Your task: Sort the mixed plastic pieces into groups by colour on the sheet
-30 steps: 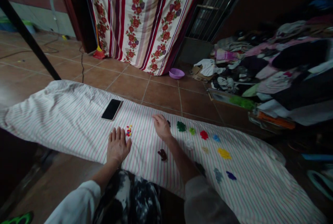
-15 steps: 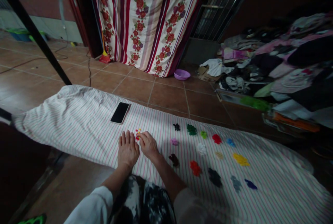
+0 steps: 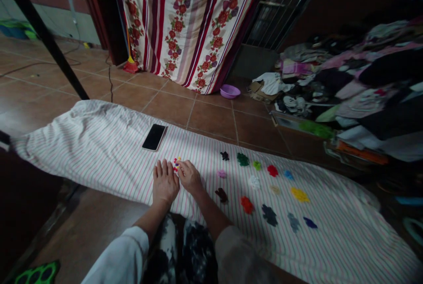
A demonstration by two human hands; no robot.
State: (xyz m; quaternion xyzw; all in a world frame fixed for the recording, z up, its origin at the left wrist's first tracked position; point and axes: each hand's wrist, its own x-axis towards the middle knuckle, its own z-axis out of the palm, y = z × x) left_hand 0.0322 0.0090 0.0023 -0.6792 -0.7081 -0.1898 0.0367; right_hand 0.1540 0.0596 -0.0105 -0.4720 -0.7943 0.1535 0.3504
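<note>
My left hand lies flat on the striped cloth, fingers stretched out and empty. Right beside it, my right hand has its fingers bent together. Their tips reach a little cluster of red, yellow and dark pieces in front of both hands. Whatever is between those fingertips is too small to make out. To the right, small heaps are sorted by colour, among them a black heap, a green heap, a white heap, an orange-red heap and a yellow heap.
A phone lies on the cloth beyond my left hand. Past the cloth's far edge, a purple basin stands on the tiled floor near a floral curtain. Clothes are piled at right. A dark pole slants across the left.
The view has shifted slightly. Dark pieces now show in the cluster by my right fingertips, among the red and yellow ones. My left hand stays flat beside it.
</note>
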